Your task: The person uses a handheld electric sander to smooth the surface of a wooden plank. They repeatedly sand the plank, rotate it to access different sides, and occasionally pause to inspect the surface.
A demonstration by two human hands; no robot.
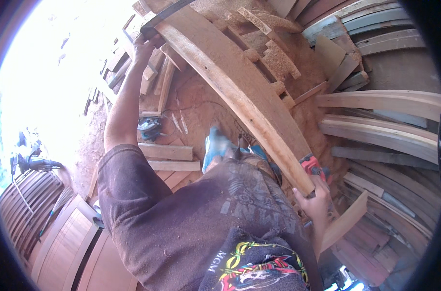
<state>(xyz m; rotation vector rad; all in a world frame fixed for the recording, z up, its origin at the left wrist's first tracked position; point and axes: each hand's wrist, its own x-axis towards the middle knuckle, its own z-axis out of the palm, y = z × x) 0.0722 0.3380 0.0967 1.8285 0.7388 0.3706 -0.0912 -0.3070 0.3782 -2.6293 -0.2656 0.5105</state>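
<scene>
A long wooden beam (pixel 240 104) slants from the upper left to the lower right in front of me. At its far end my left hand (pixel 147 46) is closed, its fingertips partly hidden, around the end of a dark flat strip (pixel 167 15) that crosses the beam. My right hand (pixel 317 198) grips the beam's near end, with the thumb and fingers bent around it. A red power tool (pixel 314 167) sits right beside that hand, partly covered by the beam.
Notched timbers (pixel 264 65) lie beyond the beam on sawdust-covered ground. Stacked curved boards (pixel 380 131) line the right. A blue-grey power tool (pixel 149 127) and short planks (pixel 167 152) lie left of my feet; wooden panels (pixel 65 233) stand at the lower left.
</scene>
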